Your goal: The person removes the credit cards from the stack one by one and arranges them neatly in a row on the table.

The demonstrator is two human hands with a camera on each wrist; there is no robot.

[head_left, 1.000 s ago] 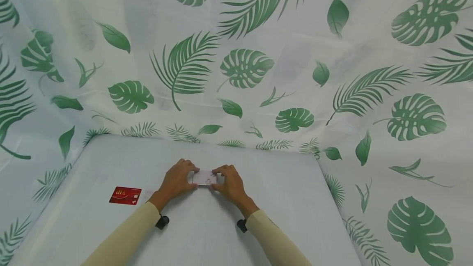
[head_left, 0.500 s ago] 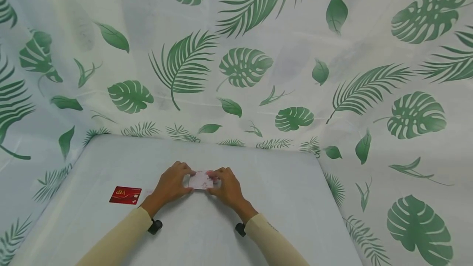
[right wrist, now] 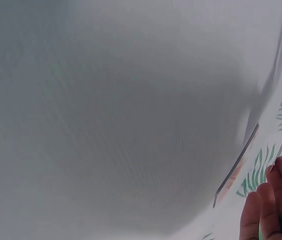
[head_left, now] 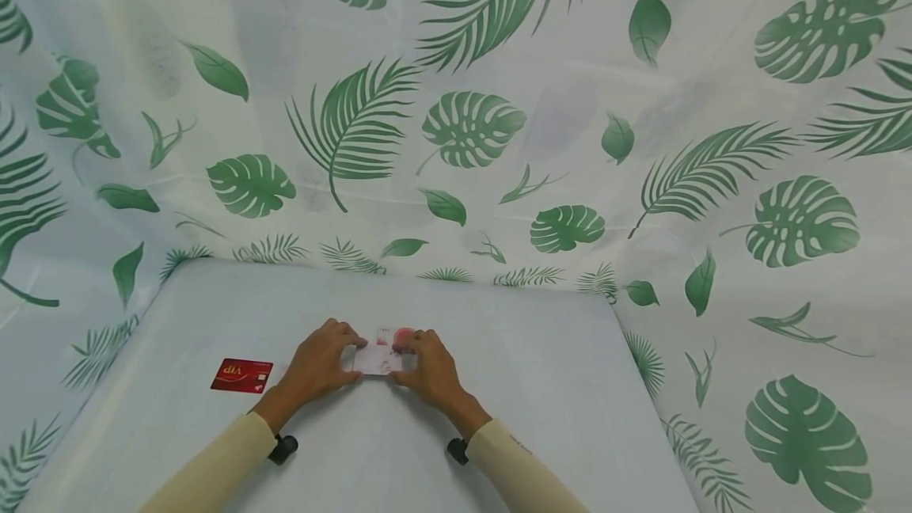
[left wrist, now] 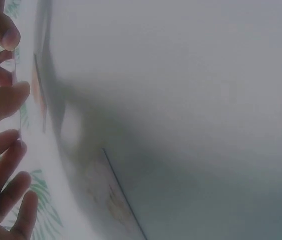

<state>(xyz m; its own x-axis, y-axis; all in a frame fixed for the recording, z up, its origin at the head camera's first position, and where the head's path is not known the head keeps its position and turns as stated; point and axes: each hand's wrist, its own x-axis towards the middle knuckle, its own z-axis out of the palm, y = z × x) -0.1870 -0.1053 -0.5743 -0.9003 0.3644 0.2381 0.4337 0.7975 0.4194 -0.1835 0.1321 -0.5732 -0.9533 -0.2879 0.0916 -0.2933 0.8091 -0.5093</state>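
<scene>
My left hand (head_left: 318, 361) pinches the left side of a pale pink card (head_left: 374, 361), thumb at its near edge and fingertips at its far one. My right hand (head_left: 431, 369) pinches the same card's right side. Seen from the left wrist, the card is a thin edge-on line above the table. Just beyond it, a second card (head_left: 385, 334) with a pink-red round mark lies on the table, partly hidden by the held card and right fingers. That lying card (right wrist: 236, 167) shows edge-on in the right wrist view.
A red card marked VIP (head_left: 241, 376) lies left of my left hand on the white table (head_left: 541, 386). In the left wrist view, a pale card with a gold-brown pattern (left wrist: 111, 200) lies on the table. Leaf-printed sheeting (head_left: 470, 180) rises behind and at both sides.
Both hands have moved the pale pink card toward me and slightly left. The card with the round mark, earlier mostly covered, now shows behind it. The VIP card stays put.
</scene>
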